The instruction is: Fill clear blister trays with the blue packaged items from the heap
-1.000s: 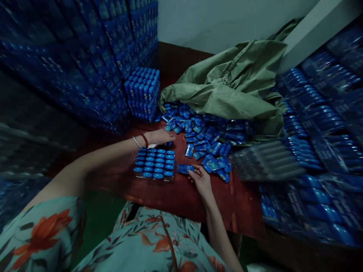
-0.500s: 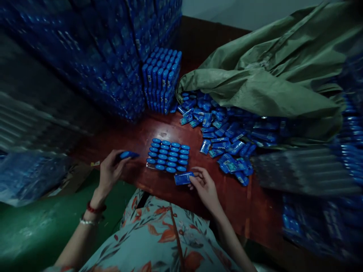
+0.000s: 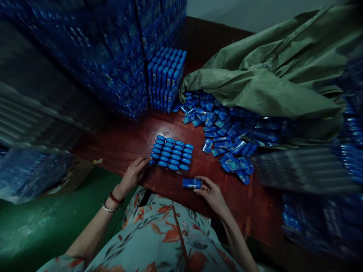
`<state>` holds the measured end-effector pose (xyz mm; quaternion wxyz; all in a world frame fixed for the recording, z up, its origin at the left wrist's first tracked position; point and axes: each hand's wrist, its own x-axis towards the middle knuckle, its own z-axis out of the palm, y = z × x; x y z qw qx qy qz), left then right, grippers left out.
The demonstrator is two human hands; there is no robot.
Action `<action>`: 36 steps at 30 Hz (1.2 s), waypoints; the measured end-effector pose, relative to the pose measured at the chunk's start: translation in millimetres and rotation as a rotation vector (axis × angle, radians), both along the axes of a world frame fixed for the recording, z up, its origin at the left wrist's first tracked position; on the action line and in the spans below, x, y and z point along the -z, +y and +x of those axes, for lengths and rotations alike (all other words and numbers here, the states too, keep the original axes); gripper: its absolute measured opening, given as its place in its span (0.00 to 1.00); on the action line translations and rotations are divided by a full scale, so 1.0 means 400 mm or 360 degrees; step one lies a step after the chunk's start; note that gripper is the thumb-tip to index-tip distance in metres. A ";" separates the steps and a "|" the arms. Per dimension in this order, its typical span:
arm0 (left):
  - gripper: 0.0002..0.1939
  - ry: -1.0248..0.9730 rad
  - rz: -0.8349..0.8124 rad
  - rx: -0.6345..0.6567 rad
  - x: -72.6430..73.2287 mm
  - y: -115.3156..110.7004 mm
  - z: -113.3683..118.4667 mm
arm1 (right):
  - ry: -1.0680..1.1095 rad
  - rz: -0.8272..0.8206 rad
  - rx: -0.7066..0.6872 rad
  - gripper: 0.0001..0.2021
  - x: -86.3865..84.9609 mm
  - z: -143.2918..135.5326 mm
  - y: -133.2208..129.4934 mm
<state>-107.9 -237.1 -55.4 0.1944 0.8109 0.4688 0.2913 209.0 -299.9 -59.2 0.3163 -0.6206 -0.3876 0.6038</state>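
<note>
Small blue flat packs with rounded ends stand upright in a block of rows point(image 3: 173, 155) on the red-brown table. My left hand point(image 3: 134, 176) is at the near left corner of this block, its fingers closed on a blue pack that is mostly hidden behind them. Just in front of the block, my right hand point(image 3: 210, 192) pinches one end of another blue pack point(image 3: 191, 183), which lies flat-side up with printing on it. A loose heap of similar blue packs point(image 3: 224, 141) spreads over the table to the right of the block.
Green cloth point(image 3: 263, 83) drapes over the back of the heap. A neat stack of blue packs point(image 3: 166, 79) stands behind, beside a tall wrapped wall of them point(image 3: 107, 56). Grey ribbed trays point(image 3: 306, 170) lie at right; more ribbed trays point(image 3: 36, 117) are stacked at left.
My left hand has moved right with its blue pack, from clear of the block to its near left corner. My right hand has shifted slightly toward me, still holding its pack.
</note>
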 end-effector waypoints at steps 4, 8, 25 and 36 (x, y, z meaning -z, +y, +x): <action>0.20 0.0218 -0.0015 0.0234 -0.028 0.020 -0.016 | -0.0563 0.0615 -0.0146 0.13 -0.015 -0.017 0.002; 0.19 0.0290 -0.0141 0.0284 -0.046 0.031 -0.022 | -0.1034 0.1148 -0.0277 0.12 -0.038 -0.026 0.020; 0.16 0.0387 -0.0003 0.0411 -0.064 0.001 -0.013 | -0.2081 0.1349 -0.1285 0.17 -0.104 -0.097 0.095; 0.13 0.0588 -0.0255 0.0443 -0.115 0.053 0.013 | -0.2230 0.1222 -0.1535 0.11 -0.135 -0.163 0.144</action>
